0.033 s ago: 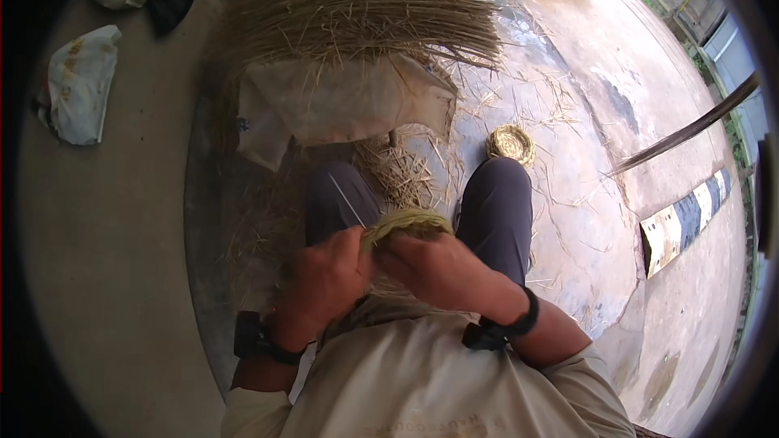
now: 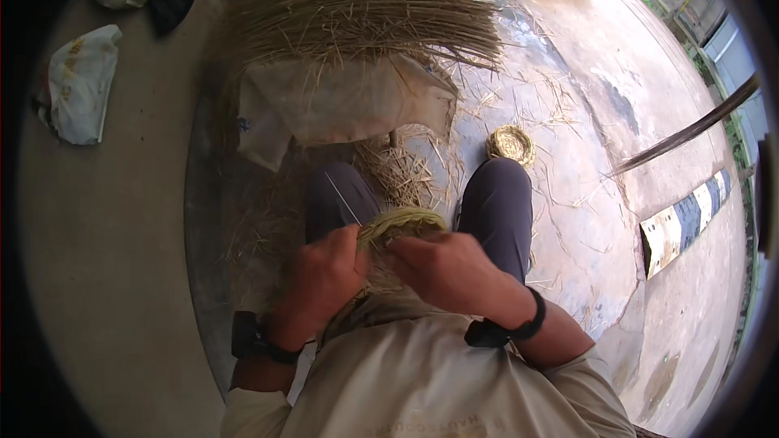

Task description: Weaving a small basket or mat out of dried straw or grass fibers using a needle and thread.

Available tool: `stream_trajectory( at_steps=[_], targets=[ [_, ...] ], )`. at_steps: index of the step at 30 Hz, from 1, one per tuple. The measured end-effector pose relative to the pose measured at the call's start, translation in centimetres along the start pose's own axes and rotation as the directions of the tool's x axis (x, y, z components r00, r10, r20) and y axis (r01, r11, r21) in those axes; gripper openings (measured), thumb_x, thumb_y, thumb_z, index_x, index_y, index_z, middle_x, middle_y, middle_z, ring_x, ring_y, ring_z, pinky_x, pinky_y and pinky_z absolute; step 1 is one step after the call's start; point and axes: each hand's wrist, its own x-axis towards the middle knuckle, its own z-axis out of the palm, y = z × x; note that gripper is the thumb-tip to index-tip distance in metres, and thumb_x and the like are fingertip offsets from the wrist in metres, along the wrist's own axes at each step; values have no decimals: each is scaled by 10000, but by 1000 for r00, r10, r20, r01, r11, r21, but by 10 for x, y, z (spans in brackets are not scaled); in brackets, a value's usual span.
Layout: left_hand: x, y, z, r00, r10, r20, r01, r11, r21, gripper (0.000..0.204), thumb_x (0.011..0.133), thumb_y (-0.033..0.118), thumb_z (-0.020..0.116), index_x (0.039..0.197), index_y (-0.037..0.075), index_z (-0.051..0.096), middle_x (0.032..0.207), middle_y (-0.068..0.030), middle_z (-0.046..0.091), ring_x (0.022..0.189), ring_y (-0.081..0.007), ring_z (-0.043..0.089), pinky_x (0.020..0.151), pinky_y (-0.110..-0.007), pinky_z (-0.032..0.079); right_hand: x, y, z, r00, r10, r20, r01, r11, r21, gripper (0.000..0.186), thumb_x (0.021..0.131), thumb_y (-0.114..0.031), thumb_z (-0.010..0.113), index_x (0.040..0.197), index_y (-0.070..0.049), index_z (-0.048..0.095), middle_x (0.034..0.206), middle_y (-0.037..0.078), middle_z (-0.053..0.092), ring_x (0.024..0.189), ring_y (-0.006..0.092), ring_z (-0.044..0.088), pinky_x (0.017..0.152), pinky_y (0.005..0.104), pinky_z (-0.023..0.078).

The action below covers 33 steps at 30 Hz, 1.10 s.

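Note:
Above my lap, between my knees, I have a small round coil of green-yellow straw (image 2: 410,219), its curved rim showing beyond my fingers. My left hand (image 2: 324,272), somewhat blurred, is closed at the coil's left end. A thin, pale, straight strand or needle (image 2: 342,198) sticks up beside its fingertips; whether the hand grips it I cannot tell. My right hand (image 2: 442,268) is closed on the near right side of the coil, fingers bent inward. The lower part of the coil is hidden behind both hands.
A small finished-looking straw basket (image 2: 511,146) sits beyond my right knee. Ahead, a large straw bundle (image 2: 365,8) lies over a pale sheet (image 2: 349,101). Loose straw (image 2: 398,174) litters the floor. Bags (image 2: 81,85) lie at left; a striped block (image 2: 686,223) stands at right.
My hands have drawn slightly apart, the left a little leftward and the right a little rightward. The coil and the thin strand have shifted slightly left.

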Motion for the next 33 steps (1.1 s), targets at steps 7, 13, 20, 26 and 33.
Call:
stream_trajectory(
  at_steps=[7, 13, 20, 26, 33],
  targets=[
    [11, 11, 1, 959, 234, 159, -246, 967, 63, 150, 900, 94, 667, 1022, 41, 599, 772, -93, 643, 670, -263, 695, 563, -422, 561, 42, 15, -17, 995, 61, 83, -41, 973, -226, 152, 938, -208, 694, 977, -63, 715, 899, 155, 701, 842, 349, 701, 703, 433, 556],
    [15, 16, 2, 959, 262, 109, -264, 964, 7, 138, 888, 114, 675, 975, 57, 585, 764, -75, 634, 655, -262, 689, 547, -403, 560, 65, 31, -28, 966, 239, -101, -218, 959, 180, 210, 995, -195, 669, 1060, 0, 707, 822, 177, 684, 751, 310, 711, 685, 411, 540],
    [7, 0, -2, 967, 127, 221, -127, 992, -14, 314, 862, 75, 705, 1159, -2, 638, 905, -200, 714, 786, -371, 728, 665, -460, 596, 40, 14, -35, 924, 382, -5, -122, 308, 943, 296, 1107, -211, 537, 1309, -14, 625, 866, -3, 713, 672, 153, 674, 589, 301, 552],
    [-10, -48, -59, 959, -157, 235, 123, 981, 150, 307, 892, 101, 724, 1170, 4, 640, 921, -243, 715, 808, -406, 722, 670, -488, 577, -19, 40, -122, 662, 627, -412, 281, 302, 911, 393, 1122, -238, 497, 1421, 17, 501, 727, -36, 404, 524, 49, 334, 393, 216, 302],
    [-12, -60, -83, 969, -46, 245, 12, 990, 138, 259, 875, 119, 740, 1101, 19, 662, 879, -181, 726, 761, -399, 713, 646, -473, 570, -69, 83, -174, 472, 648, -598, 402, 445, 800, 318, 1113, -118, 486, 1392, 36, 494, 762, -26, 389, 543, 48, 270, 413, 208, 239]
  ],
)
